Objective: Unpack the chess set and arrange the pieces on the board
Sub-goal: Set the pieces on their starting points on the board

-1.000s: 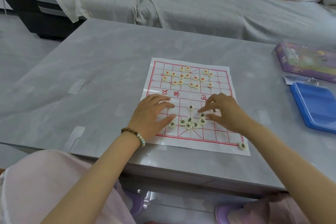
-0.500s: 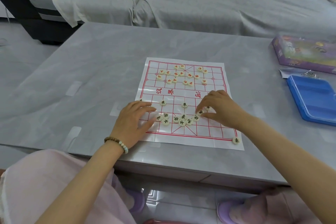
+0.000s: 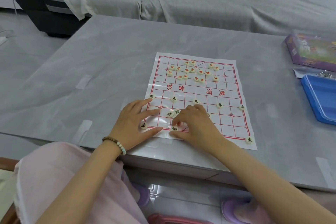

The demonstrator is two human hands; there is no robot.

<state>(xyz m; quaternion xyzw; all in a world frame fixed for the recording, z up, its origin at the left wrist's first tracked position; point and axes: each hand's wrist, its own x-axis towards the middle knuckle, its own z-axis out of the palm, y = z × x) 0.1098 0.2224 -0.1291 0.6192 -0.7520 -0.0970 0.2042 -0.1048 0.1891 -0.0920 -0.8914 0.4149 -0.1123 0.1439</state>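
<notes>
Pinching hand: right hand, round cream black-marked piece held betw. curled thumb & forefinger, at nr edge of white red-gridded paper board.
Left hand: fingers spread flat, pressed on board's nr-left corner.

Both bare forearms reach forward and angle in toward each other, the left from the lower left, the right from the lower right. The left hand lies palm down, fingers straight and spread, with the thumb stretched toward the other hand. The right hand is arched with its knuckles up and fingers curled downward. Its index fingertip and thumb pinch a small round piece.
</notes>
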